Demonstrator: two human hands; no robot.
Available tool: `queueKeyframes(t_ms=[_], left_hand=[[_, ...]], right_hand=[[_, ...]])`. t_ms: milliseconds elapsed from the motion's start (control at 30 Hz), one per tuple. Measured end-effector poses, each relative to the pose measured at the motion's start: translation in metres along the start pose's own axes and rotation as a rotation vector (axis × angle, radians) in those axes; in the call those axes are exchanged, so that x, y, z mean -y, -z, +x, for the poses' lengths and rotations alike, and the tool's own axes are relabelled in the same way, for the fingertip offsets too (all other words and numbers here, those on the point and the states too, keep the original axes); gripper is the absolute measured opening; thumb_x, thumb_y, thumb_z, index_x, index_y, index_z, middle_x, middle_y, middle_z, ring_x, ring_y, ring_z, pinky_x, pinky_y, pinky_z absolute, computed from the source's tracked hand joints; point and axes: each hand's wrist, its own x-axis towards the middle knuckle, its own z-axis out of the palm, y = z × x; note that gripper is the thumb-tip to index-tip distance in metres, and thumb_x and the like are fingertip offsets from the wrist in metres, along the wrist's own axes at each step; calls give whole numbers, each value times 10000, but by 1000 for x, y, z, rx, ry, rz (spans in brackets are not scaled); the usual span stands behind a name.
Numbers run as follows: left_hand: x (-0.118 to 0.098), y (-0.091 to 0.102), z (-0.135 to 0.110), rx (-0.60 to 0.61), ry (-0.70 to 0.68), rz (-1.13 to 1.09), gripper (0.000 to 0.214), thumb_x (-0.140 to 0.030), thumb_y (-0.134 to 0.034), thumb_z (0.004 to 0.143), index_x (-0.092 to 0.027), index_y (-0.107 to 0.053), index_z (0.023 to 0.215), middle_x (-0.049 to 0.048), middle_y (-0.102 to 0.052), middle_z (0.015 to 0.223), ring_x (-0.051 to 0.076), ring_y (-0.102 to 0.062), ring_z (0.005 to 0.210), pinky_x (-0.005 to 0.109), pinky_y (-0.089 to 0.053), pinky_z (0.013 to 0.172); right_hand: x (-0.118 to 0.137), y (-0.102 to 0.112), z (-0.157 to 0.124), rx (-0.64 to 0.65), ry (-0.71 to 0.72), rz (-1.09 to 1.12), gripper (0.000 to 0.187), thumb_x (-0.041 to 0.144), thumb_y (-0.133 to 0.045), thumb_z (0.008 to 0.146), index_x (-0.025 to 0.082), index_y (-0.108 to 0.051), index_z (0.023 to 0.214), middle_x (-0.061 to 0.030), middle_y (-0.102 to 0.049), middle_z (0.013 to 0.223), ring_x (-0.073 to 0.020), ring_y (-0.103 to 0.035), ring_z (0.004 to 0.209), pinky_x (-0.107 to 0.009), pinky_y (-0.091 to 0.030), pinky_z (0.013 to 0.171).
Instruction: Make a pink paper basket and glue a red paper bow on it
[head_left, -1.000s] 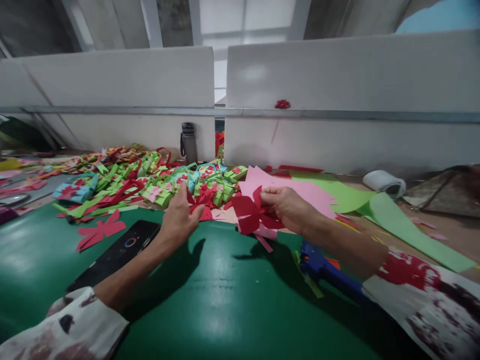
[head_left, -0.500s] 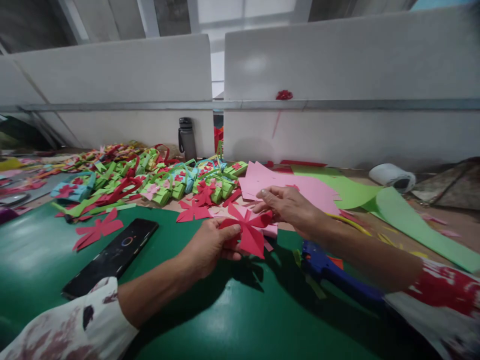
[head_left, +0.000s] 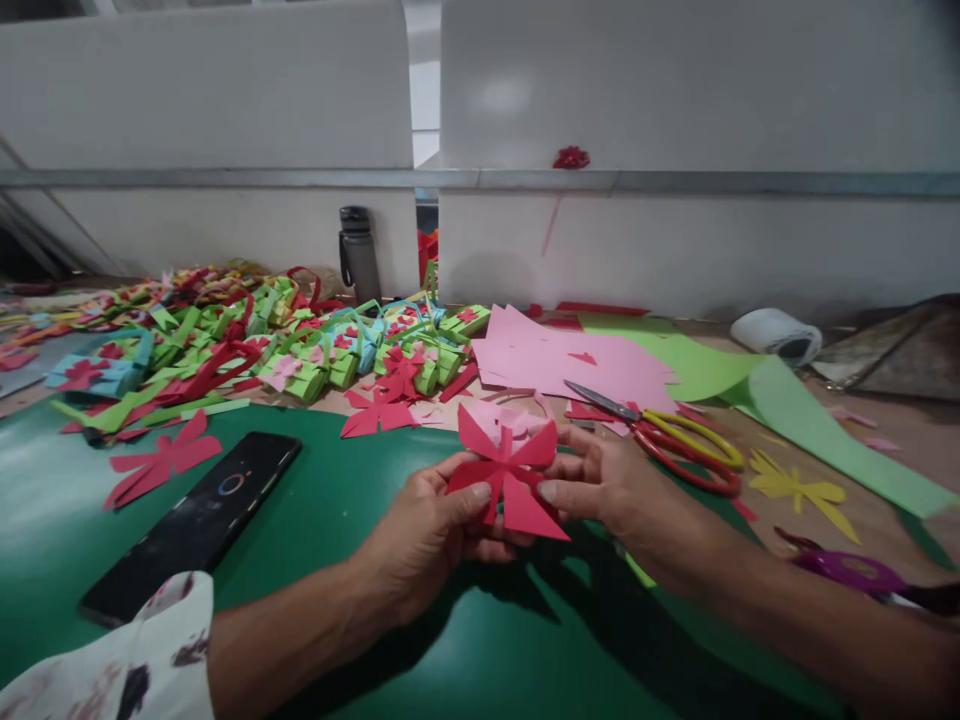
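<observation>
A red paper flower (head_left: 506, 470) with pointed petals is held up in front of me, above the green surface. My left hand (head_left: 435, 510) pinches its left side, thumb on top and fingers underneath. On the opposite side, my right hand (head_left: 607, 480) grips a petal between thumb and fingers. Pink paper (head_left: 517, 420) shows just behind the flower; whether it is touched I cannot tell. Another red paper flower (head_left: 165, 460) lies to the left, and one more (head_left: 375, 412) lies behind my left hand.
A phone (head_left: 199, 520) lies left of my arm. Small green paper baskets (head_left: 307, 375) are heaped behind it near a grey bottle (head_left: 360, 255). On the right are scissors (head_left: 660, 430), pink sheets (head_left: 555, 360), a yellow paper cutout (head_left: 799, 490), purple-handled scissors (head_left: 855, 570) and a white roll (head_left: 776, 335).
My right hand has come down from above the flower and now holds its right side. The flower sits slightly lower. My view has tipped down, and the blue tool is hidden.
</observation>
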Motion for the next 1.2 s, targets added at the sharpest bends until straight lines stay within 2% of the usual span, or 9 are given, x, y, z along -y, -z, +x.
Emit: queueKeyframes(t_ms=[133, 267, 367, 433, 600, 700, 800, 933, 1200], left_hand=[[7, -2, -2, 21, 30, 18, 314, -165, -629, 800, -86, -559, 1096, 127, -680, 869, 161, -670, 678, 222, -532, 573], [11, -4, 0, -36, 66, 25, 416, -121, -678, 736, -107, -529, 1124, 118, -679, 901, 170, -670, 687, 242, -548, 562], [12, -3, 1, -42, 65, 31, 467, -123, -674, 732, -120, -509, 1169, 130, -683, 939, 178, -672, 701, 278, -560, 585], [14, -1, 3, -15, 48, 30, 482, -133, -665, 742, -127, -506, 1197, 131, -691, 931, 167, -670, 682, 288, -559, 606], [16, 1, 5, 9, 22, 7, 521, -153, -676, 727, -140, -520, 1224, 133, -698, 920, 157, -671, 672, 270, -545, 611], [14, 1, 6, 3, 23, -6, 525, -171, -701, 686, -126, -558, 1189, 131, -695, 885, 164, -666, 656, 258, -528, 585], [12, 0, 6, -24, -3, -25, 486, -173, -738, 645, -114, -612, 1111, 108, -691, 847, 151, -655, 658, 275, -517, 662], [11, -2, 5, -97, -7, -16, 410, -159, -745, 648, -117, -650, 1045, 77, -688, 798, 134, -645, 663, 277, -492, 725], [8, -6, 4, -95, -33, -14, 393, -147, -696, 686, -111, -640, 1073, 83, -702, 771, 144, -652, 626, 257, -492, 675]], right_hand=[[-9, 0, -14, -83, 10, 18, 572, 218, -702, 635, 197, -490, 1166, -18, -693, 781, -160, -642, 630, -268, -490, 578], [-16, 6, -21, -133, 22, -33, 597, 234, -681, 652, 207, -450, 1202, 46, -625, 654, -125, -575, 535, -218, -403, 479], [-22, 10, -23, -122, 53, -134, 554, 198, -638, 683, 199, -452, 1204, 80, -561, 592, -81, -470, 469, -193, -316, 437], [-26, 13, -23, -106, 65, -187, 542, 173, -612, 696, 190, -451, 1213, 78, -550, 605, -75, -443, 481, -195, -302, 444], [-39, 19, -16, -113, 51, -205, 603, 235, -623, 695, 177, -408, 1256, 54, -565, 659, -85, -461, 499, -206, -328, 456], [-48, 23, -10, -101, 17, -128, 674, 296, -654, 680, 175, -378, 1282, 33, -597, 679, -122, -538, 532, -226, -398, 482], [-55, 26, -7, -79, 0, -112, 719, 340, -676, 687, 183, -354, 1310, -1, -637, 718, -182, -620, 627, -269, -475, 546], [-57, 25, -8, -82, -18, -139, 723, 393, -684, 701, 189, -369, 1318, -33, -665, 787, -211, -652, 675, -307, -523, 597], [-59, 25, -7, -35, -37, -92, 774, 397, -703, 707, 197, -315, 1346, -34, -640, 819, -227, -648, 734, -332, -512, 638]])
